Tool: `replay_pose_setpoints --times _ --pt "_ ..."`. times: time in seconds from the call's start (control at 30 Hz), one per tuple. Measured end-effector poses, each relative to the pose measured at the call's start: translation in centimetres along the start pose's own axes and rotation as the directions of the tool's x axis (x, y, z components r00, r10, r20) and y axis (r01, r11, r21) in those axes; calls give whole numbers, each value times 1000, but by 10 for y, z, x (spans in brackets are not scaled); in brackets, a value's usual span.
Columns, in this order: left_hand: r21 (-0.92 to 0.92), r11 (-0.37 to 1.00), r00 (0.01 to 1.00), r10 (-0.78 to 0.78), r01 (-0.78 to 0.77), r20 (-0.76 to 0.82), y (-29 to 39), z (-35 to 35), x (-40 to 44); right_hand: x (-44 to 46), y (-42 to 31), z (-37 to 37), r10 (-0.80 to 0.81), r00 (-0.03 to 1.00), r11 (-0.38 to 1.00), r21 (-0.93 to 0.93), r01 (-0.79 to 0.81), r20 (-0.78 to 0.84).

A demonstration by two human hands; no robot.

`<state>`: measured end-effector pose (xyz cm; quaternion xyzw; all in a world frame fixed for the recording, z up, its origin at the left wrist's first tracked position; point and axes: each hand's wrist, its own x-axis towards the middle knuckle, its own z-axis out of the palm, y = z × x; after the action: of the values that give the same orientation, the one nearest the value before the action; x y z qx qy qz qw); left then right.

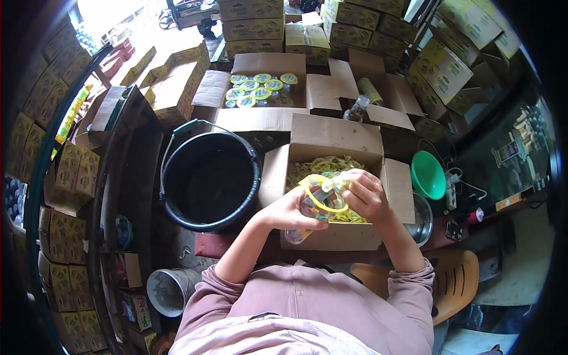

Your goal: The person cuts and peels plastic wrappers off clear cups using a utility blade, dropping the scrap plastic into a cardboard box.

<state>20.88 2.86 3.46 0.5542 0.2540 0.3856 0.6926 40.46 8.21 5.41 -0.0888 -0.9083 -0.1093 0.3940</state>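
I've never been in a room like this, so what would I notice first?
Probably the big black bucket, left of the middle, and the bright green bowl on the right. Between them, the left hand holds a clear container with a yellow rim above an open cardboard box of yellow-green strips.

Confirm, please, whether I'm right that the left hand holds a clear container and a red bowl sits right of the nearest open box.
The head view shows a green bowl, not red, right of the nearest open box; the left hand holds a clear container.
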Motion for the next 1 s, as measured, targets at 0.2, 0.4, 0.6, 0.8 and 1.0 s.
replay_pose_setpoints --times 0.2,0.4,0.6,0.8,1.0 --pt "-147 986 983 -48 74 178 -20 24 28 -33 10 -25 -10 1000 1000 -17 9 -18" --pt "-534 830 923 62 164 380 -56 45 54 -62 19 -47 -29 1000 1000 -3 29 0" --pt "-574 788 907 49 223 419 -64 63 66 -82 19 -62 24 1000 999 48 -24 0" --pt "51 989 985 142 -138 -96 -49 76 71 -96 19 -76 108 994 987 -123 -105 12" --pt "646 762 917 290 -47 -275 -35 99 54 -88 13 -71 63 993 987 -155 -47 102"
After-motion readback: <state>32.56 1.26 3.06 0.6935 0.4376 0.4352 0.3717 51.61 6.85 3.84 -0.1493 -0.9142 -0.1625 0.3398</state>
